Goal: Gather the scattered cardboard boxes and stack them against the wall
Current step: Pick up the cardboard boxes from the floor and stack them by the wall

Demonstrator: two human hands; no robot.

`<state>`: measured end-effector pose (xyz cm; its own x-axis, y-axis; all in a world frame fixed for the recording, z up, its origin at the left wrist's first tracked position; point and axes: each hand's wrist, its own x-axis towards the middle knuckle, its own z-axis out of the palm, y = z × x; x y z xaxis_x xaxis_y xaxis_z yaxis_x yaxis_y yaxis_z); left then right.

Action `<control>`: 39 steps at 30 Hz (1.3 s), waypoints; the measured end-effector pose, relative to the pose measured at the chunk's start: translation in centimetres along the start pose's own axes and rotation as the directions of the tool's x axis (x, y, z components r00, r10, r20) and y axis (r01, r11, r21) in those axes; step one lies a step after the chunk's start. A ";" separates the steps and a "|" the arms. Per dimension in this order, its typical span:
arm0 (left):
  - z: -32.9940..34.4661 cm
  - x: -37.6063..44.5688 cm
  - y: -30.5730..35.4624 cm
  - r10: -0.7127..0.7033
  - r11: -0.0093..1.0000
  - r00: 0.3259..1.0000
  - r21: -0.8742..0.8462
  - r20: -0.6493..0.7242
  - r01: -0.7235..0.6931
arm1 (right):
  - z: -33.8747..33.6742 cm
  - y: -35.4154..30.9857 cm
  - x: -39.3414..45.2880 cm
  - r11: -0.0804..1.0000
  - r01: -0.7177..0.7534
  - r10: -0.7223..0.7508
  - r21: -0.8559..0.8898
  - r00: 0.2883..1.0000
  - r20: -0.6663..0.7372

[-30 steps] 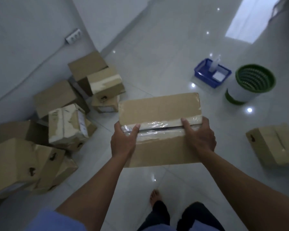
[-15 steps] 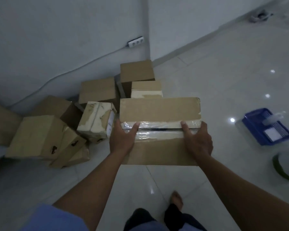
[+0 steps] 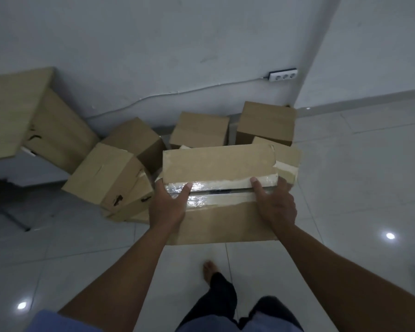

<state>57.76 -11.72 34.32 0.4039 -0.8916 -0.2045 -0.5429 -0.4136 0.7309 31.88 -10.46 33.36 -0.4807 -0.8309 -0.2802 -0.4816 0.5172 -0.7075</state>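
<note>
I carry a flat brown cardboard box (image 3: 218, 164) with shiny tape along its top seam, held above the floor. My left hand (image 3: 168, 207) grips its left side, thumb on the tape. My right hand (image 3: 273, 204) grips its right side, thumb on top. Beyond it, several cardboard boxes lie in a loose pile against the white wall (image 3: 153, 44): one tilted at the left (image 3: 106, 173), one behind it (image 3: 134, 137), one in the middle (image 3: 199, 129), one at the corner (image 3: 266, 122). A large box (image 3: 17, 109) sits at the far left.
A white power strip (image 3: 283, 75) hangs on the wall near the corner, its cable running left along the wall. Glossy white floor tiles (image 3: 357, 188) stretch to the right. My bare foot (image 3: 210, 268) and dark trouser legs are below the box.
The view has swung further left and closer to the wall; the pile now lies straight ahead. The blue tray and green bin have left the frame. Both hands keep the same hold.
</note>
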 end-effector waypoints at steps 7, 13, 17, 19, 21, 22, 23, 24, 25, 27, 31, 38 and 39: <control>-2.5 10.0 0.8 -0.016 1.000 1.000 0.013 0.009 0.016 | 5.6 -6.3 5.2 1.000 -0.009 0.008 0.013 0.994 0.109; -1.8 18.7 0.9 -0.083 0.996 0.996 0.026 0.013 0.083 | 10.9 -9.6 10.5 0.999 -0.053 0.053 -0.005 0.985 0.165; -0.9 24.1 0.9 -0.120 0.991 0.993 0.052 0.007 0.120 | 14.4 -11.5 14.2 0.996 -0.093 0.092 -0.002 0.975 0.203; -0.5 26.2 0.5 -0.155 0.986 0.988 0.067 0.007 0.154 | 15.8 -12.2 15.5 0.996 -0.093 0.091 -0.004 0.968 0.235; -0.1 28.3 0.0 -0.180 0.982 0.983 0.063 0.022 0.179 | 17.3 -12.9 16.9 0.995 -0.096 0.093 0.003 0.967 0.237; 0.1 29.3 -0.4 -0.198 0.979 0.980 0.064 0.026 0.196 | 18.3 -13.3 17.5 0.995 -0.096 0.095 -0.007 0.967 0.238; 0.1 30.0 -0.7 -0.211 0.976 0.977 0.068 0.030 0.208 | 19.2 -13.7 18.1 0.994 -0.103 0.105 -0.020 0.964 0.243; 0.2 30.9 -1.1 -0.220 0.974 0.975 0.069 0.034 0.217 | 20.1 -14.1 18.5 0.993 -0.118 0.119 -0.021 0.960 0.252; 0.4 31.9 -1.4 -0.227 0.972 0.973 0.073 0.044 0.223 | 21.0 -14.5 19.0 0.990 -0.139 0.138 -0.015 0.954 0.267; 0.7 34.1 -2.2 -0.248 0.967 0.967 0.078 0.065 0.243 | 23.1 -15.2 20.1 0.983 -0.183 0.179 -0.012 0.942 0.283; 1.6 38.6 -4.2 -0.258 0.964 0.957 0.098 0.133 0.247 | 27.3 -15.5 21.6 0.969 -0.246 0.241 -0.014 0.939 0.246; 3.2 45.5 -7.9 -0.200 0.964 0.957 0.216 0.212 0.154 | 33.0 -16.3 23.1 0.943 -0.329 0.332 -0.047 0.924 0.191; 3.5 46.0 -8.1 -0.188 0.966 0.949 0.224 0.253 0.131 | 33.5 -16.3 23.2 0.947 -0.317 0.321 -0.053 0.928 0.186</control>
<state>78.13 -50.02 16.69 0.2986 -0.8153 -0.4961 -0.6363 -0.5575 0.5332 53.15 -45.06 16.67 -0.4648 -0.6434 -0.6083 -0.3425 0.7642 -0.5465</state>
